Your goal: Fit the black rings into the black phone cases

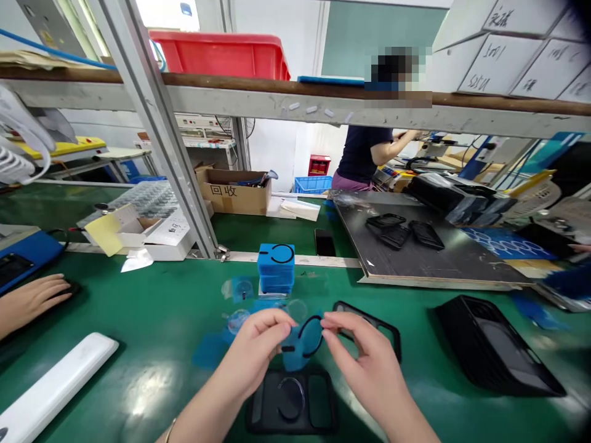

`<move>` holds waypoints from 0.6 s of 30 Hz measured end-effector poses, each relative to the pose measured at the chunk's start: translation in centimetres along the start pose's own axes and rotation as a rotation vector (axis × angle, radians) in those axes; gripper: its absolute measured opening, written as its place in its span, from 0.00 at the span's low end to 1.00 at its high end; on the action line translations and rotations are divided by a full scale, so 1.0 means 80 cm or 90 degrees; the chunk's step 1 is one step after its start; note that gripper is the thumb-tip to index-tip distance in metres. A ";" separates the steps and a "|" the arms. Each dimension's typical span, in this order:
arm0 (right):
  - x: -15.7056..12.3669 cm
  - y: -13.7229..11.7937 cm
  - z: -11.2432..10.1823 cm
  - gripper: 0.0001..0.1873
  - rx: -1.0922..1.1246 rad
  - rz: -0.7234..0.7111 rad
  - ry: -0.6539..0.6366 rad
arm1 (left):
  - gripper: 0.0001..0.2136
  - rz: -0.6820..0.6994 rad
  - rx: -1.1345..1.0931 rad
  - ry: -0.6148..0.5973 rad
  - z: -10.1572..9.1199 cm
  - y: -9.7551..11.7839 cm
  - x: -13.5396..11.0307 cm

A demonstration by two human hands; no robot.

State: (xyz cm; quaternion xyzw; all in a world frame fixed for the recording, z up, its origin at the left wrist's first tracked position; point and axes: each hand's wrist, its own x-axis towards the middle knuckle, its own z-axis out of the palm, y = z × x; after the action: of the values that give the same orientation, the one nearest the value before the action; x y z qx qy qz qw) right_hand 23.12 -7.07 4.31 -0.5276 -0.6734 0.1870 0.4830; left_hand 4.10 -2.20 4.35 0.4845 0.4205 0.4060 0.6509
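Observation:
Both my hands meet low in the middle of the green table [152, 320]. My left hand [258, 351] pinches the left edge of a blue sheet carrying a black ring [305, 341]. My right hand [357, 357] pinches the ring's right side with thumb and forefinger. Just below them lies a black phone case [290, 403], back up, with a ring on it. A second black case [369, 323] lies partly behind my right hand. A stack of blue ring sheets [276, 267] stands just beyond my hands, with peeled blue and clear film scraps [237, 289] beside it.
Another person's hand [32, 298] rests at the far left by a blue device [23, 255]. A white bar [50, 387] lies front left. A black tray [494, 351] sits at right, a dark board with cases [415, 243] behind it. A person works at the back.

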 end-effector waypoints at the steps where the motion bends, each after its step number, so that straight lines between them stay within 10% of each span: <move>1: 0.001 -0.001 0.002 0.09 -0.010 -0.006 0.000 | 0.16 -0.013 -0.044 -0.002 0.002 -0.008 -0.005; 8: -0.008 -0.005 -0.004 0.06 0.041 0.026 -0.069 | 0.17 -0.044 -0.191 -0.079 0.012 -0.022 -0.024; 14: -0.004 -0.010 -0.013 0.15 -0.012 -0.182 -0.180 | 0.16 -0.051 0.020 -0.081 0.018 -0.016 -0.017; 18: -0.009 -0.008 -0.013 0.17 -0.127 -0.263 -0.102 | 0.15 -0.051 0.050 -0.075 0.024 -0.018 -0.019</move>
State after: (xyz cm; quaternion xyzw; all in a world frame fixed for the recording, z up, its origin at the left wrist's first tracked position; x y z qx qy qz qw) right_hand 23.65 -8.26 4.96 -0.4071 -0.8184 0.0576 0.4014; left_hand 5.61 -4.47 3.57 0.5154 0.4160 0.3334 0.6709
